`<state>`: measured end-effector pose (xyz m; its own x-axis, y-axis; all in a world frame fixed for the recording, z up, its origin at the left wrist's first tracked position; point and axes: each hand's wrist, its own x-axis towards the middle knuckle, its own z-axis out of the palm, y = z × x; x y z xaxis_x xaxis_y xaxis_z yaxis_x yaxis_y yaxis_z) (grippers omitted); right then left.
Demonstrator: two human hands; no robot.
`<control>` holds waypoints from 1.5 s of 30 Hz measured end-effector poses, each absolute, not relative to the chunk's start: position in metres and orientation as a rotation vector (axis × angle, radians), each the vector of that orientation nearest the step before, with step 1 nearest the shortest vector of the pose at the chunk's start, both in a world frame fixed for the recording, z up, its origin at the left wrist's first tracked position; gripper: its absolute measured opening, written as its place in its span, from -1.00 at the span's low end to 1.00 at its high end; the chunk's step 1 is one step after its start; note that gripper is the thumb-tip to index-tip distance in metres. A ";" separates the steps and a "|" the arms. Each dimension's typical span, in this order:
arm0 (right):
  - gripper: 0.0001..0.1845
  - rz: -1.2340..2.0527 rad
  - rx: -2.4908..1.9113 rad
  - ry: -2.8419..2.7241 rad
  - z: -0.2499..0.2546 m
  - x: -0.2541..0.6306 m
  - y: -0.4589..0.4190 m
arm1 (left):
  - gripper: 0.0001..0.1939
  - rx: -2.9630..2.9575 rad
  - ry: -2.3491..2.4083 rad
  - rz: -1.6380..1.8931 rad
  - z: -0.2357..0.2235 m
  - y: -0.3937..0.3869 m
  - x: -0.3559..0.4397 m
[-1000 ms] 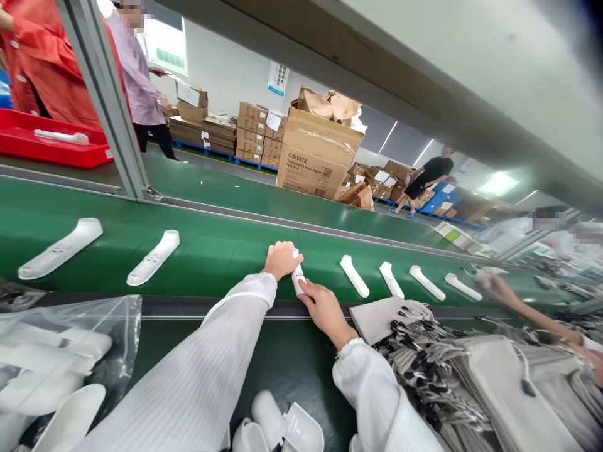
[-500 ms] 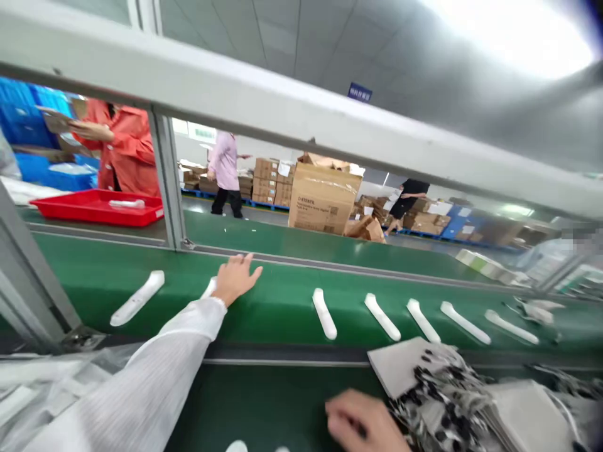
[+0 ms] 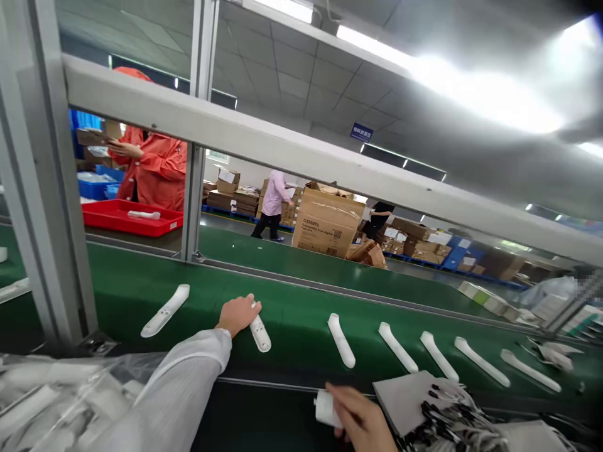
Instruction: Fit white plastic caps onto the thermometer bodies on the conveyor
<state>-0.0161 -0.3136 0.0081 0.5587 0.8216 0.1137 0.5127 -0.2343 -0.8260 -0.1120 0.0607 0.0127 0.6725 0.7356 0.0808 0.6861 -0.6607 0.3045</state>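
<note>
My left hand (image 3: 239, 315) is over the green conveyor belt (image 3: 292, 314), its fingers closed on the upper end of a white plastic shell (image 3: 260, 334). Small dark holes show on that shell's face. Low in the middle, my right hand (image 3: 360, 417) pinches a short white plastic piece (image 3: 326, 409) above the dark near ledge; the far end of the piece is hidden by the fingers. Another holed white shell (image 3: 166, 311) lies left of my left hand. To the right, several long white shells (image 3: 342, 341) lie spaced out along the belt.
A clear bag of white parts (image 3: 56, 402) sits at lower left. Tangled cables (image 3: 452, 414) and a grey-white pad (image 3: 402, 398) lie at lower right. Metal posts (image 3: 61, 188) and a crossbar frame the belt. Beyond stand a red tray (image 3: 127, 220), a large carton (image 3: 327, 223) and co-workers.
The view has shifted, and my left hand now has a shell showing beside its fingers. My right hand has come up with a white piece in its grip. A person in pink has walked right.
</note>
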 end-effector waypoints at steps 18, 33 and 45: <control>-0.55 0.029 -1.845 -1.699 -0.009 -0.006 -0.189 | -0.59 2.607 1.088 0.354 0.001 0.022 -0.082; -0.61 0.119 -2.137 -1.649 0.035 -0.001 -0.198 | -0.44 2.779 0.897 0.167 0.039 0.009 -0.075; -0.62 0.724 -2.094 -1.794 0.062 -0.035 -0.300 | -0.52 2.593 1.206 0.031 0.033 0.101 -0.169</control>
